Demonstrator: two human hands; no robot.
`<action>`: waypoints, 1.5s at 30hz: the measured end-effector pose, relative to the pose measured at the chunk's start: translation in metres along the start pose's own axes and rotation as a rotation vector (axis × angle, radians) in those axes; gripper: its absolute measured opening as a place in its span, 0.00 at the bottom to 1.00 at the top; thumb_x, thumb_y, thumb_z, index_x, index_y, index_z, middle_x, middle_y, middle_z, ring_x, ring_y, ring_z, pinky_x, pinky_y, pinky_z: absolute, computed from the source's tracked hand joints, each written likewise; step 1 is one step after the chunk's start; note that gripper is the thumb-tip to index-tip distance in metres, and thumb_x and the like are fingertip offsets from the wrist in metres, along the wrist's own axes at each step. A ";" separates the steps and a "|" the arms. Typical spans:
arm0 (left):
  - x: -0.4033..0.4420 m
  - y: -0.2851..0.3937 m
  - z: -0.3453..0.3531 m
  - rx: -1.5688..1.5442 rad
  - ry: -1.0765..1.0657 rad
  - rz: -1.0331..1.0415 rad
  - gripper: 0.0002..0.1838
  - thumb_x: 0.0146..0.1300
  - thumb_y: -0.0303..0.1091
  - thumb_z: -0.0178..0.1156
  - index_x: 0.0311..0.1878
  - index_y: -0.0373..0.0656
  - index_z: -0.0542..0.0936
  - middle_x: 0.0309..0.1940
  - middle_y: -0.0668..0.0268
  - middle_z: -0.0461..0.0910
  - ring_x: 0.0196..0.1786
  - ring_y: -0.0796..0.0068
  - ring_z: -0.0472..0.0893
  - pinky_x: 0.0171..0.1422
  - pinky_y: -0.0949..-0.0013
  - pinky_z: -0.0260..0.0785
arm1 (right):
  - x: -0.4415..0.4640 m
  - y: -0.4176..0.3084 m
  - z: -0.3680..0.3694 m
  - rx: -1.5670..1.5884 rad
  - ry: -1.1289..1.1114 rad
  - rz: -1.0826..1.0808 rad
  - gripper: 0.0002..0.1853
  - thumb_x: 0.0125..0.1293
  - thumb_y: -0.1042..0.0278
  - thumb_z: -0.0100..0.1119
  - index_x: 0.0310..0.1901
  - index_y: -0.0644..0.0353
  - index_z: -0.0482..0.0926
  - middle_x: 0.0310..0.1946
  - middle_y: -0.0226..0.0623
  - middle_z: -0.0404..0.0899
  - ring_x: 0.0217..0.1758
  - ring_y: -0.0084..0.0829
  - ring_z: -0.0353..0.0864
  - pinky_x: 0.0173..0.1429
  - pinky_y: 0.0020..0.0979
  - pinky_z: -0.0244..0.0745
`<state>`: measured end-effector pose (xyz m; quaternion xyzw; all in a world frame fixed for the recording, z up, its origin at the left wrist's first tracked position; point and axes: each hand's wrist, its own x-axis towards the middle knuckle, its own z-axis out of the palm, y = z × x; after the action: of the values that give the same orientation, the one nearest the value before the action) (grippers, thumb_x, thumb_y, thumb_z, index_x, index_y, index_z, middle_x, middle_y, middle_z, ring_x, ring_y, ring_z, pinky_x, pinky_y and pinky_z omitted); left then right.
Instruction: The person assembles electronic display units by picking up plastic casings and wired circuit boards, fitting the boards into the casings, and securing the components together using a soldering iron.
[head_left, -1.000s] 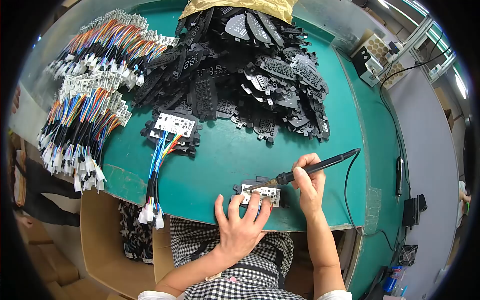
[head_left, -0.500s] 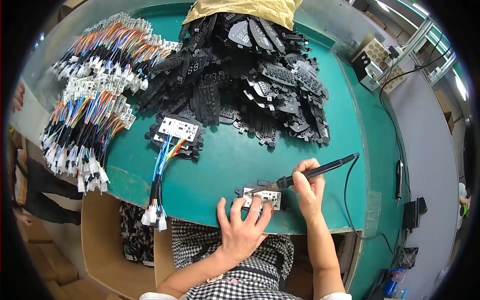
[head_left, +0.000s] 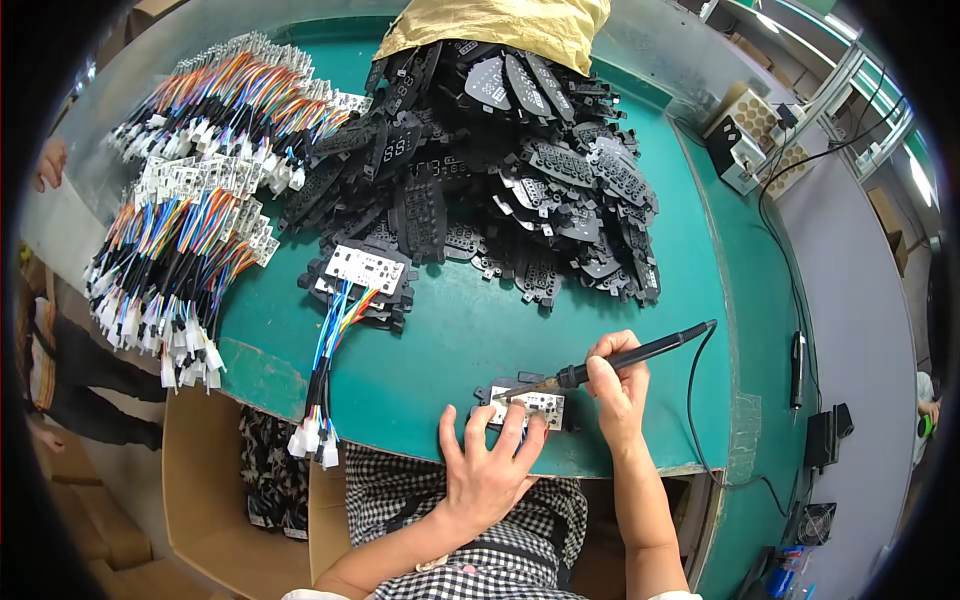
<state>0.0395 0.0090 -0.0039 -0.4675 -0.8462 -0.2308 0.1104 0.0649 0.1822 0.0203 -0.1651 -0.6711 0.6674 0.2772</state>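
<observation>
Left hand (head_left: 485, 482) spread, pressing board (head_left: 546, 403); right hand (head_left: 619, 395) holds iron (head_left: 573, 377). Best: board flat, iron clear of left hand.

From here I can see a white circuit board (head_left: 550, 405), dotted with small dark components, lying face up on a black panel piece (head_left: 517, 381) whose edges jut out around it near the table's front edge. I have a black-handled soldering iron (head_left: 572, 377) slanting down leftward, its slim tip at the board's left end; whether they touch, I can't tell.
</observation>
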 end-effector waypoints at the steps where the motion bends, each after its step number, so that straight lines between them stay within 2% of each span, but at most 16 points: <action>1: 0.000 0.000 0.001 0.007 0.007 0.003 0.34 0.32 0.49 0.70 0.48 0.51 0.76 0.51 0.65 0.68 0.52 0.58 0.64 0.59 0.38 0.49 | 0.000 0.000 0.000 0.006 -0.003 0.001 0.07 0.58 0.72 0.54 0.34 0.60 0.67 0.25 0.22 0.64 0.25 0.12 0.58 0.28 0.16 0.54; 25: 0.000 0.001 0.003 0.004 0.045 -0.007 0.31 0.36 0.51 0.68 0.47 0.50 0.76 0.50 0.65 0.69 0.52 0.59 0.65 0.60 0.38 0.49 | -0.001 0.002 -0.001 -0.001 0.012 -0.043 0.06 0.58 0.72 0.53 0.34 0.58 0.66 0.24 0.23 0.63 0.24 0.13 0.58 0.27 0.16 0.54; 27: 0.000 0.002 0.000 0.014 0.043 0.003 0.31 0.37 0.54 0.67 0.46 0.51 0.76 0.49 0.65 0.69 0.51 0.59 0.65 0.59 0.38 0.50 | -0.001 0.000 -0.003 0.108 0.009 -0.069 0.06 0.58 0.72 0.52 0.33 0.57 0.65 0.24 0.25 0.63 0.22 0.14 0.59 0.25 0.17 0.54; 29: 0.001 0.001 0.000 0.051 0.040 0.026 0.34 0.37 0.58 0.65 0.48 0.51 0.75 0.49 0.65 0.69 0.50 0.59 0.65 0.59 0.37 0.50 | 0.003 0.000 -0.006 0.219 0.077 -0.139 0.07 0.58 0.71 0.52 0.33 0.58 0.64 0.21 0.27 0.62 0.21 0.17 0.59 0.24 0.18 0.55; 32: 0.005 -0.004 -0.016 0.036 -0.111 0.090 0.38 0.36 0.62 0.63 0.52 0.50 0.74 0.50 0.63 0.69 0.50 0.58 0.65 0.60 0.37 0.50 | 0.006 -0.004 -0.007 0.248 0.153 -0.248 0.06 0.59 0.71 0.49 0.32 0.60 0.63 0.20 0.28 0.61 0.20 0.16 0.56 0.24 0.19 0.53; 34: 0.009 -0.009 -0.022 -0.009 -0.150 0.131 0.42 0.35 0.63 0.63 0.53 0.46 0.71 0.50 0.61 0.69 0.50 0.59 0.65 0.61 0.38 0.53 | 0.007 -0.011 -0.005 0.255 0.202 -0.206 0.06 0.60 0.71 0.49 0.32 0.60 0.63 0.20 0.29 0.62 0.20 0.16 0.56 0.23 0.19 0.53; 35: 0.010 -0.011 -0.025 -0.038 -0.137 0.157 0.41 0.36 0.62 0.62 0.52 0.45 0.72 0.50 0.59 0.69 0.50 0.59 0.66 0.62 0.39 0.52 | 0.002 -0.010 -0.006 0.270 0.224 -0.183 0.06 0.60 0.71 0.49 0.32 0.60 0.63 0.21 0.29 0.62 0.19 0.15 0.56 0.23 0.19 0.53; 37: 0.015 -0.016 -0.026 -0.101 -0.131 0.172 0.33 0.42 0.55 0.63 0.48 0.42 0.72 0.47 0.59 0.72 0.47 0.59 0.68 0.61 0.43 0.56 | -0.003 -0.004 -0.012 0.241 0.220 -0.185 0.06 0.60 0.70 0.49 0.33 0.60 0.63 0.21 0.29 0.62 0.19 0.15 0.56 0.22 0.18 0.52; 38: 0.017 -0.021 -0.023 -0.091 -0.110 0.187 0.33 0.42 0.55 0.63 0.48 0.42 0.72 0.47 0.59 0.72 0.47 0.59 0.68 0.61 0.43 0.56 | -0.001 -0.002 -0.013 0.226 0.202 -0.204 0.06 0.60 0.70 0.49 0.33 0.60 0.63 0.22 0.29 0.62 0.19 0.15 0.56 0.22 0.17 0.52; 40: 0.016 -0.031 -0.013 -0.215 0.034 0.217 0.20 0.50 0.39 0.63 0.44 0.40 0.72 0.43 0.58 0.75 0.43 0.59 0.74 0.57 0.52 0.64 | -0.002 0.001 -0.016 0.222 0.166 -0.181 0.06 0.59 0.71 0.51 0.33 0.59 0.64 0.23 0.29 0.63 0.19 0.14 0.56 0.21 0.16 0.51; 41: 0.018 -0.035 -0.012 -0.211 0.042 0.223 0.20 0.50 0.39 0.63 0.44 0.40 0.72 0.43 0.58 0.75 0.43 0.59 0.74 0.57 0.52 0.64 | -0.002 0.002 -0.016 0.224 0.151 -0.165 0.07 0.59 0.71 0.51 0.33 0.59 0.64 0.23 0.28 0.63 0.19 0.14 0.55 0.21 0.16 0.51; 43: 0.020 -0.042 -0.009 -0.300 0.136 0.153 0.14 0.49 0.23 0.59 0.40 0.39 0.71 0.39 0.58 0.77 0.39 0.58 0.78 0.49 0.60 0.71 | -0.004 0.001 -0.016 0.171 0.054 -0.134 0.06 0.58 0.71 0.52 0.33 0.58 0.64 0.23 0.26 0.63 0.21 0.13 0.57 0.24 0.16 0.52; 44: 0.022 -0.043 -0.009 -0.376 0.179 0.101 0.12 0.48 0.17 0.57 0.37 0.39 0.69 0.38 0.57 0.77 0.36 0.58 0.79 0.41 0.64 0.73 | -0.004 0.002 -0.015 0.145 0.029 -0.137 0.06 0.58 0.71 0.52 0.33 0.59 0.65 0.24 0.25 0.64 0.22 0.13 0.57 0.25 0.16 0.53; 45: 0.020 -0.042 -0.009 -0.383 0.162 0.091 0.12 0.48 0.17 0.57 0.37 0.39 0.69 0.38 0.57 0.77 0.36 0.58 0.79 0.41 0.64 0.73 | -0.005 0.004 -0.014 0.119 0.007 -0.136 0.06 0.58 0.71 0.53 0.33 0.59 0.65 0.24 0.24 0.64 0.23 0.13 0.58 0.26 0.17 0.53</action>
<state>-0.0067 0.0000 0.0002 -0.4976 -0.7533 -0.4190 0.0973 0.0767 0.1904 0.0150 -0.1044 -0.6392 0.6850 0.3336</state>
